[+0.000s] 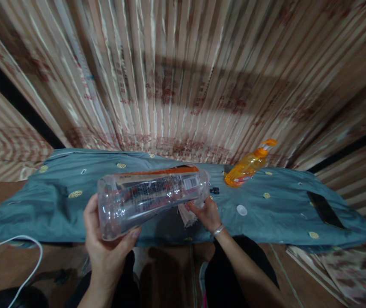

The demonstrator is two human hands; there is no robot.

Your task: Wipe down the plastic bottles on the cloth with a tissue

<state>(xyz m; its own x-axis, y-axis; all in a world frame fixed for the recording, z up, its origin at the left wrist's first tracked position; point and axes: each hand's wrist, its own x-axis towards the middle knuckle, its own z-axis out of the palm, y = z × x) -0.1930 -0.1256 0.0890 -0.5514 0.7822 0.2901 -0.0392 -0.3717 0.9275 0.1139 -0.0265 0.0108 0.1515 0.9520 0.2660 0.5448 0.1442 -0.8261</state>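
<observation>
A large clear plastic bottle (150, 196) with an orange and black label lies sideways in the air above a blue-green cloth (57, 205). My left hand (105, 244) grips its base end, nearest the camera. My right hand (206, 214) is at the bottle's neck end, with fingers on a crumpled white and pink wrapper or cloth (187, 216) under the neck. The bottle looks empty. Its mouth is hidden by my right hand and the wrapper.
An orange pump bottle (248, 167) leans at the back of the cloth. A small black cap (215, 191) and a white cap (241, 209) lie near my right hand. A dark phone (325, 209) rests at the right. A white cable (25, 256) crosses the floor at the left. Striped curtains hang behind.
</observation>
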